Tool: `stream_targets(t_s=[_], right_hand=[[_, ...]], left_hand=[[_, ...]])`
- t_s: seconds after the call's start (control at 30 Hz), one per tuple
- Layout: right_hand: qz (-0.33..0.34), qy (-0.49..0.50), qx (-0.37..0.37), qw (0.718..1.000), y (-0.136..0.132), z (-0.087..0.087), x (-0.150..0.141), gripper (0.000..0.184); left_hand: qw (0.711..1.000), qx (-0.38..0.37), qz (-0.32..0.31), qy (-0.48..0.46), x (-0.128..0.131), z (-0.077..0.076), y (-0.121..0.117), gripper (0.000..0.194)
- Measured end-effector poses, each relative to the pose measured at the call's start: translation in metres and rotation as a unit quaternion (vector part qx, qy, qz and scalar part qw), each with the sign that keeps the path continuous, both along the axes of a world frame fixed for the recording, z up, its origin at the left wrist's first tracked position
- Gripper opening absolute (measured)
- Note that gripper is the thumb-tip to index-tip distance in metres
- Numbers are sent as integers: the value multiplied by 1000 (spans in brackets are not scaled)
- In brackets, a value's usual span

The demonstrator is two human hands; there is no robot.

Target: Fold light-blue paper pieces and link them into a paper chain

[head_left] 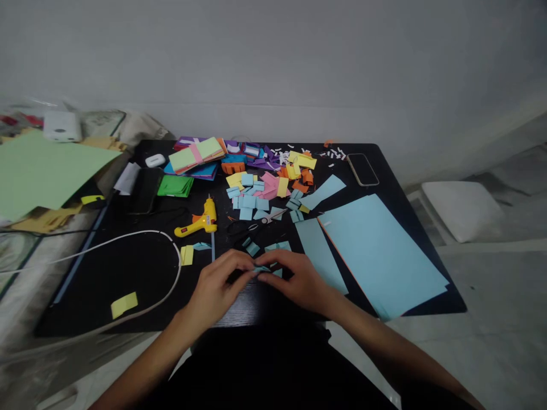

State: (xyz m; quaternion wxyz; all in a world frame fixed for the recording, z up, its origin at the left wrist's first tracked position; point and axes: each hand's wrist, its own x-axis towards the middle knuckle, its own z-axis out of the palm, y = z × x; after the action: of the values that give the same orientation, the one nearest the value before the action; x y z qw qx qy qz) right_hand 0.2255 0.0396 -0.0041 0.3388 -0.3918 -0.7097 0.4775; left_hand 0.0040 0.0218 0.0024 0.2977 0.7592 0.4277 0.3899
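Observation:
Both hands meet near the table's front edge over a small blue paper piece (260, 269). My left hand (219, 280) pinches its left side between thumb and fingers. The right side is pinched by my right hand (299, 278). Fingertips cover much of the piece, so its full shape is hidden. Just beyond the fingers lie more blue paper pieces (277, 246), some folded. A pair of scissors (273, 216) rests farther back, partly among the paper. To the left, a yellow hot glue gun (199, 219) lies on the black table (141, 267).
Large blue sheets (380, 250) cover the table's right side, near a phone (363, 169). Folded yellow, pink and orange pieces (294, 171) and paper stacks (199, 156) sit at the back. A white cable (177, 262) loops across the left. Green sheets (47, 171) lie beyond the left edge.

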Motion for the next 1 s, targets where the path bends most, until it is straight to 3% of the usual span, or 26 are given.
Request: stream_targets(t_s=[0.1, 0.13, 0.2, 0.3, 0.43, 0.63, 0.73, 0.9, 1.0], right_hand=[[-23, 0, 10, 1000, 2, -3, 3, 10], [-36, -8, 8, 999, 4, -3, 7, 10], [-75, -20, -1, 997, 8, -4, 16, 9], [-121, -32, 19, 992, 12, -6, 32, 8], [-140, -107, 71, 982, 11, -12, 44, 20], [-159, -137, 136, 968, 8, -18, 50, 32], [-173, -144, 137, 965, 8, -18, 51, 33], [-148, -138, 98, 974, 10, -17, 50, 28], [-155, -130, 95, 975, 9, -18, 48, 27]], left_hand=[[1000, -3, -24, 16, -7, 2, 7, 7], [999, 1, -3, 39, -15, 2, 13, 10], [990, 24, 100, 101, -38, -2, 27, 16], [941, 5, 233, 245, -73, -13, 54, 34], [892, -55, 229, 386, -99, -28, 84, 48], [902, -130, 169, 376, -112, -31, 106, 48], [919, -114, 159, 343, -114, -26, 107, 41], [935, -43, 220, 276, -111, -6, 102, 35], [937, -36, 277, 212, -106, 7, 97, 42]])
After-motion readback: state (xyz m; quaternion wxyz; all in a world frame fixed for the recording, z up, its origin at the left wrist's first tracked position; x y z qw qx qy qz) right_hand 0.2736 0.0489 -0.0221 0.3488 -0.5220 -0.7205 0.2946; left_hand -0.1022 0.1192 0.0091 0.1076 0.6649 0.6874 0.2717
